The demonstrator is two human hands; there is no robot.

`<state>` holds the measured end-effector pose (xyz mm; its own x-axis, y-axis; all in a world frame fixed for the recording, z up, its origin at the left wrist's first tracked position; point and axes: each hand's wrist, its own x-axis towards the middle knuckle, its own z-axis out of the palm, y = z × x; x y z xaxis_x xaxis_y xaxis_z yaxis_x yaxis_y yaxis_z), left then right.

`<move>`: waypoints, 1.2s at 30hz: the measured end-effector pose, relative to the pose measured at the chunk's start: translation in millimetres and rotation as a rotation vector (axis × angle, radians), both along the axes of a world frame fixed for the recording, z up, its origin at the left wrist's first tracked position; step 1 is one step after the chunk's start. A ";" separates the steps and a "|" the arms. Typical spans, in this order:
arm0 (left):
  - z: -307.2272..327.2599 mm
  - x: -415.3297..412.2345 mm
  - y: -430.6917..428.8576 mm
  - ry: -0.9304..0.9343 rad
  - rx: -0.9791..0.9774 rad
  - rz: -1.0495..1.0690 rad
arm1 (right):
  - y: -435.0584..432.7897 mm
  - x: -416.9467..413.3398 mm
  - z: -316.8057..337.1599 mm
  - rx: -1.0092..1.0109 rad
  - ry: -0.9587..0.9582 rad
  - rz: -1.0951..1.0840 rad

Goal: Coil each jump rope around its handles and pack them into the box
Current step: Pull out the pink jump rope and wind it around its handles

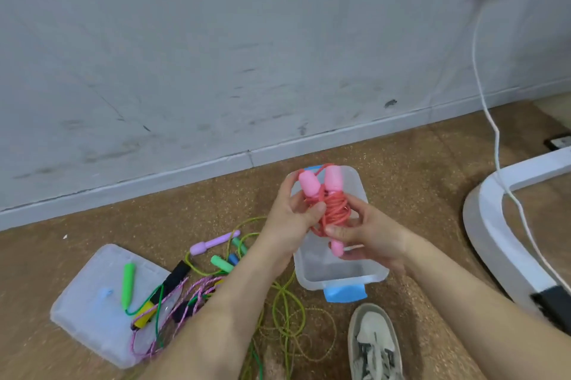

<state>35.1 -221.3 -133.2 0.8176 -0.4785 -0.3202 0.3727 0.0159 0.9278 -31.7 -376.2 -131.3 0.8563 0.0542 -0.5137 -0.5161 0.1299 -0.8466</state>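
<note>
- Your lid (89, 318) lies flat on the floor at far left. A green handle (128, 282) rests on it, and tangled cords spill over its right edge.
- The pile (197, 290) of loose ropes sits between the lid and the box, with green, yellow-green and pink braided cords crossing each other. A purple handle (213, 244) lies at its far side. Your left forearm passes over the pile.
- Your left hand (290, 219) grasps the pink rope (333, 209), its fingers curled round the bundle and the thumb pressed on the coils.
- The pink rope is wound round the middle of its two handles. They stand side by side with their tops pointing away from you.
- The bundle is held up over the open box (340, 279), which stands on the floor with a blue latch at each end.
- Your right hand (367, 234) pinches the lower part of the bundle. One handle end shows just below its fingers.
- Your shoe (375, 345) is near the box, on your side of it.
- A cable (494, 132) runs down the wall to a white base (494, 231) at far right.
</note>
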 end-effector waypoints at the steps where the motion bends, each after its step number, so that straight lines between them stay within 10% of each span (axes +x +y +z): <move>1: -14.4 7.4 -1.4 -0.016 0.095 -0.030 | -1.5 4.7 -13.3 -0.125 -0.008 -0.025; 9: -85.6 48.1 -24.8 -0.192 0.652 -0.301 | -13.8 50.0 -90.7 -1.193 0.111 0.414; 17: -119.8 32.9 1.3 -0.639 0.906 -0.294 | 2.2 64.2 -164.2 -0.993 0.043 0.344; 27: -140.9 28.0 15.5 -0.512 0.880 -0.292 | -16.8 75.2 -174.4 -0.998 0.320 0.594; 36: -147.5 29.4 14.6 -0.533 0.824 -0.280 | 15.9 67.5 -185.9 -1.176 0.140 0.128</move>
<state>64.5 -206.7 -280.7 0.8428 -0.4693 -0.2635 -0.1994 -0.7270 0.6571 35.8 -360.2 -317.2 0.8113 -0.4320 -0.3938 -0.5665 -0.7473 -0.3472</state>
